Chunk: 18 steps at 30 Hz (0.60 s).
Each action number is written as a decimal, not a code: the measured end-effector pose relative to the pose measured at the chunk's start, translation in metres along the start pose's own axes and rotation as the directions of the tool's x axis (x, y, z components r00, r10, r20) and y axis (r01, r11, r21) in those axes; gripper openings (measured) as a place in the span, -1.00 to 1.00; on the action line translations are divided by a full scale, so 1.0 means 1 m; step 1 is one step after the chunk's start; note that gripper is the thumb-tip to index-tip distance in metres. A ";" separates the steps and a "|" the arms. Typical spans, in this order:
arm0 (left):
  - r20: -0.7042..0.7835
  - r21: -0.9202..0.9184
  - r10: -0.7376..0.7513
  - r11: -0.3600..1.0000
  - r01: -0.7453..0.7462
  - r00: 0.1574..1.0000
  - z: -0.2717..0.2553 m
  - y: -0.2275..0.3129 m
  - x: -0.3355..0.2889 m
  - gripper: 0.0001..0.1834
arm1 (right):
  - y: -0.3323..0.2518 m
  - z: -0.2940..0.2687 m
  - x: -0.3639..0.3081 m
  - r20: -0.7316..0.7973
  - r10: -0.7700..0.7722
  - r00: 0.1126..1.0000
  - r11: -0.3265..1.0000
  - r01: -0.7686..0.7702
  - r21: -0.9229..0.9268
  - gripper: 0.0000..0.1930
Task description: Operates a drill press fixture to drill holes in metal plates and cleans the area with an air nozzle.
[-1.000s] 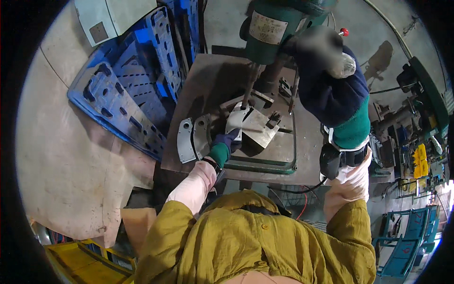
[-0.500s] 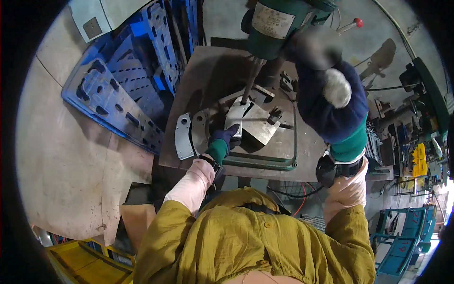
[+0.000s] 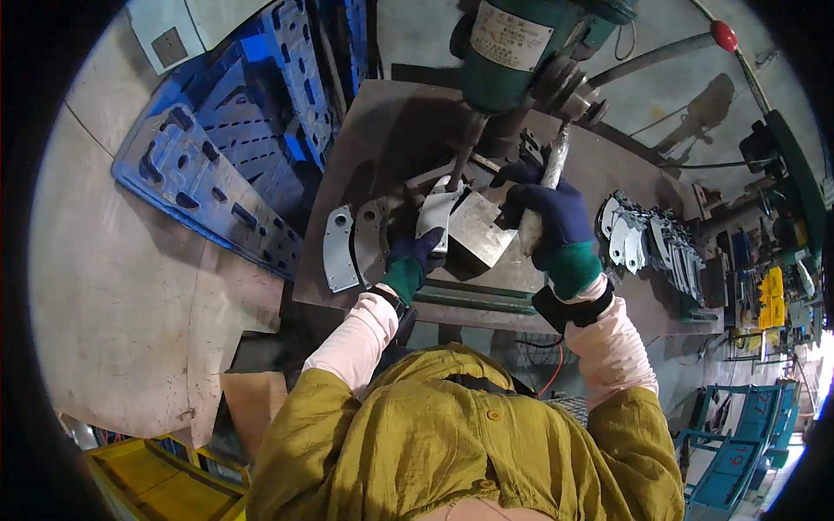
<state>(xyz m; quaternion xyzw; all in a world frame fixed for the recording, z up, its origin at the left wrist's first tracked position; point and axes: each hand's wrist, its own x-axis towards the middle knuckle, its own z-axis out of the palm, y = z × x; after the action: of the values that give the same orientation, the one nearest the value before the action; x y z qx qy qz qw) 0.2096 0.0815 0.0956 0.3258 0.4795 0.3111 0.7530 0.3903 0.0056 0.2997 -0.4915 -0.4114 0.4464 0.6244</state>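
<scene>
My left hand (image 3: 412,260), in a dark blue glove with a green cuff, closes on the near end of a curved silver metal plate (image 3: 437,217). That plate lies against a block-shaped metal fixture (image 3: 479,227) under the drill press spindle (image 3: 469,148). The tip of the spindle meets the plate's far end; whether it cuts in cannot be made out. My right hand (image 3: 560,208), gloved alike, is wrapped round the whitish covered feed lever (image 3: 558,154) of the green drill press (image 3: 499,61). Its fingers reach past the lever towards the fixture.
Two more curved plates (image 3: 340,250) lie left of my left hand. A pile of metal plates (image 3: 647,243) sits on the table's right side. Blue slotted panels (image 3: 208,191) stand at the left. Another lever with a red knob (image 3: 723,35) sticks out at the upper right.
My right hand has come down and left with the white-covered lever, which has swung down. The red-knobbed lever has swung up and right. My left hand keeps its hold.
</scene>
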 end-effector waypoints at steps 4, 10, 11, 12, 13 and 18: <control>0.173 0.374 0.427 0.805 -0.460 0.887 -0.027 -0.029 0.020 -0.37 | 0.013 0.002 0.011 -0.140 0.056 0.989 0.998 -0.059 -0.014 -0.71; -0.152 0.641 0.143 0.767 -0.012 0.978 0.000 0.009 -0.002 -0.21 | 0.037 -0.009 0.023 -0.300 -0.064 0.952 0.985 0.012 -0.172 -0.71; -0.096 0.623 0.191 0.777 -0.091 0.977 -0.006 0.001 0.001 -0.18 | 0.039 -0.009 0.025 -0.299 -0.088 0.950 0.981 0.031 -0.191 -0.71; -0.095 0.621 0.199 0.777 -0.098 0.975 -0.011 -0.005 0.007 -0.18 | 0.040 -0.009 0.026 -0.297 -0.111 0.948 0.977 0.049 -0.209 -0.70; -0.089 0.622 0.203 0.776 -0.105 0.975 -0.009 -0.002 0.005 -0.17 | 0.042 -0.012 0.029 -0.300 -0.135 0.944 0.971 0.067 -0.228 -0.70; -0.172 0.691 0.201 0.723 -0.028 0.964 -0.007 0.002 0.011 -0.18 | 0.060 -0.029 0.041 -0.336 -0.293 0.895 0.884 0.120 -0.452 -0.71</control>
<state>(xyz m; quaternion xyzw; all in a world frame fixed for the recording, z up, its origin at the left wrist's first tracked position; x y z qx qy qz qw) 0.2063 0.0927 0.0891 0.5694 0.6243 0.1955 0.4977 0.4192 0.0451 0.2390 -0.6461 -0.4140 0.1685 0.6186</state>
